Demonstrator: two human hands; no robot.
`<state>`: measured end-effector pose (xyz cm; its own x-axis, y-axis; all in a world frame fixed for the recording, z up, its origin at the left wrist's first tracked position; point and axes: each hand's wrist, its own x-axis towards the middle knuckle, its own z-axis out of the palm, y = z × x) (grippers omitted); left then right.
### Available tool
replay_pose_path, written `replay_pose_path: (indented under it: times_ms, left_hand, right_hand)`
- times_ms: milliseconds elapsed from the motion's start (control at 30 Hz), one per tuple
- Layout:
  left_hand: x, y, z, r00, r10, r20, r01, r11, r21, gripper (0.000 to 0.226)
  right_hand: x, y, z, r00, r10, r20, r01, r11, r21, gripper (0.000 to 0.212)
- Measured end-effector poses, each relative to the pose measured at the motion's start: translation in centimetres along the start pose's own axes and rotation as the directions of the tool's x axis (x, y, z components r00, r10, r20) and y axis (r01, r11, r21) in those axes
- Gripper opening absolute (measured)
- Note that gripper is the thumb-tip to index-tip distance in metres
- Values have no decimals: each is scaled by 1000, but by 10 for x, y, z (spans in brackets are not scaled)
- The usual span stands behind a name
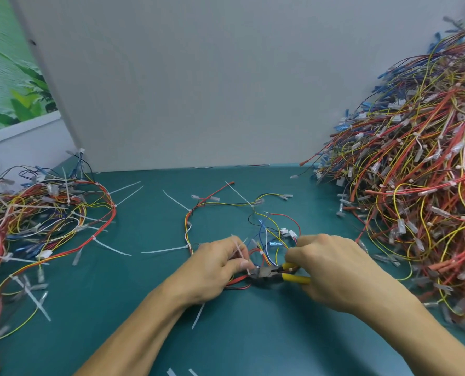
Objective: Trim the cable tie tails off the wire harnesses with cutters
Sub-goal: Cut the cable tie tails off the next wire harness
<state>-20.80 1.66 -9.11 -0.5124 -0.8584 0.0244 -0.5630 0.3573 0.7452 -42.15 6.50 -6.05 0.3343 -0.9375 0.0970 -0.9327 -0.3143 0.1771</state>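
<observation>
One wire harness (225, 204) of red, yellow, blue and black wires lies spread on the green mat (253, 335) in front of me. White cable tie tails (166, 250) stick out from it. My left hand (215, 270) pinches the harness and a white tie tail (239, 251) near its fingertips. My right hand (331, 270) grips yellow-handled cutters (277, 274), whose dark jaws point left and sit against the tie beside my left thumb. Whether the jaws are closed on the tail is unclear.
A large heap of harnesses (421, 185) fills the right side. A smaller pile with long white tie tails (41, 218) lies at the left. Cut tail pieces (198, 316) lie loose on the mat. A grey board (198, 90) stands behind.
</observation>
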Motion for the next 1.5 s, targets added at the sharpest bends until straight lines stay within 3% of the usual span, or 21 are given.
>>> replay_pose_path:
  times_ms: [467, 533, 600, 700, 767, 833, 967, 1067, 1167, 1200, 1267, 1400, 1500]
  left_hand:
    - [0, -1, 0, 1000, 8, -8, -8, 1000, -25, 4]
    - [-1, -2, -1, 1000, -9, -21, 6, 991, -132, 5]
    - [-1, -2, -2, 996, -59, -61, 31, 923, -384, 10]
    - [0, 2, -8, 973, -176, -150, 17, 700, -714, 17]
    - [1, 5, -18, 956, -237, -173, -1, 588, -809, 21]
    - [-1, 5, -26, 945, -273, -181, -2, 547, -837, 25]
    - [-11, 4, -28, 945, -267, -187, 47, 678, -734, 30]
    - [-21, -3, -23, 946, -185, -266, -10, 804, -594, 24]
    - [-29, -12, -24, 969, 87, -233, -124, 981, -151, 16]
    - [-29, -16, -25, 971, 155, -183, -153, 988, 26, 20]
    - [-30, -23, -27, 972, 211, -107, -187, 962, 201, 30]
    - [-29, -27, -25, 966, 252, -65, -228, 939, 259, 28]
    - [-28, -23, -20, 939, 342, -47, -322, 916, 239, 24]
  right_hand:
    - [1, 1, -1, 998, -6, 57, 5, 1000, 18, 26]
    - [1, 0, -1, 997, 10, 74, -10, 1000, 9, 27]
    - [1, 0, -2, 996, 29, 86, -29, 1000, 4, 26]
    - [-1, 0, -5, 991, 52, 121, -52, 999, -7, 22]
    - [-4, 3, -8, 986, 77, 147, -76, 997, -8, 11]
    - [-7, 9, -12, 980, 107, 169, -108, 994, -8, 10]
    - [-11, 16, -18, 972, 134, 194, -138, 990, 11, 15]
    - [-12, 16, -21, 972, 121, 201, -131, 991, 36, 23]
    - [-11, 16, -24, 974, 108, 200, -135, 983, 126, 29]
    - [-10, 15, -25, 976, 103, 192, -135, 977, 164, 31]
    - [-8, 13, -26, 984, 81, 157, -116, 967, 228, 33]
    - [-9, 6, -24, 990, 39, 133, -75, 959, 275, 19]
    - [-12, 1, -22, 983, 4, 183, -51, 966, 255, 29]
